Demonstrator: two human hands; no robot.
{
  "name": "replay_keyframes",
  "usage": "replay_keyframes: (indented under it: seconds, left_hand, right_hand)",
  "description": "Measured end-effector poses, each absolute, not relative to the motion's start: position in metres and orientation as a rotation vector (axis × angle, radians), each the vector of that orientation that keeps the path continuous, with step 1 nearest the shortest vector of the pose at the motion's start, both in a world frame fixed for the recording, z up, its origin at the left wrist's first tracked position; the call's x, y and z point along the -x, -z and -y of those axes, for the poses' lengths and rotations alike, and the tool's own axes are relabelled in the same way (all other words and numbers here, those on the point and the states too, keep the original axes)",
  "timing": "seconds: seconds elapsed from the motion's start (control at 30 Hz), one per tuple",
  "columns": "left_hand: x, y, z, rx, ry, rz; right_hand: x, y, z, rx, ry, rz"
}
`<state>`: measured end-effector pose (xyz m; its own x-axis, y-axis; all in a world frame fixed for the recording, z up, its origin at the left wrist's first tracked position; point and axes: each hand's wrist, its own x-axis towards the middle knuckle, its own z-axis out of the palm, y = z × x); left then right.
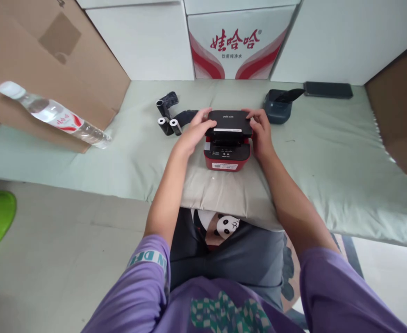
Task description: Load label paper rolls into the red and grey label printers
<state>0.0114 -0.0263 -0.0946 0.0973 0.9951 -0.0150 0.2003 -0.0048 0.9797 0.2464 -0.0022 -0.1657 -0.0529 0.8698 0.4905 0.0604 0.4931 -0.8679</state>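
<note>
A small red and black label printer [227, 162] stands in the middle of the green cloth, its black lid [229, 121] tilted up at the back with a gap below it. My left hand [198, 129] grips the lid's left edge, thumb on top. On the opposite edge, my right hand [261, 132] is closed round the lid's right side, thumb near its upper corner. The inside of the printer is mostly hidden. Left of my left hand lie several small black rolls [165, 126] with pale ends, and dark, film-like strips [185, 116].
A dark blue device [278, 108] with a raised black flap sits right of the printer, near a black phone [328, 89]. A water bottle [60, 115] leans at the left by a cardboard box [95, 60]. White boxes [144, 44] line the back.
</note>
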Motion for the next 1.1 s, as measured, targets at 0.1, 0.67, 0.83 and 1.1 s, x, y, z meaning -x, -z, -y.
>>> replay_keyframes:
  seconds: [0.1, 0.67, 0.83, 1.1]
  left_hand:
    - [-0.016, 0.112, 0.036, -1.233, -1.043, -1.167]
    - [-0.025, 0.114, 0.051, -1.04, -1.088, -1.076]
    - [-0.029, 0.122, 0.05, -0.998, -1.144, -1.039]
    - [-0.022, 0.131, 0.078, -1.101, -1.275, -1.009]
  right_hand:
    - [-0.246, 0.17, 0.0, 0.804, -0.876, 1.482]
    - [-0.243, 0.178, -0.01, 0.845, -1.019, 1.453]
    - [-0.241, 0.181, -0.005, 0.813, -1.0, 1.453]
    - [-0.274, 0.16, -0.004, 1.01, -0.81, 1.583]
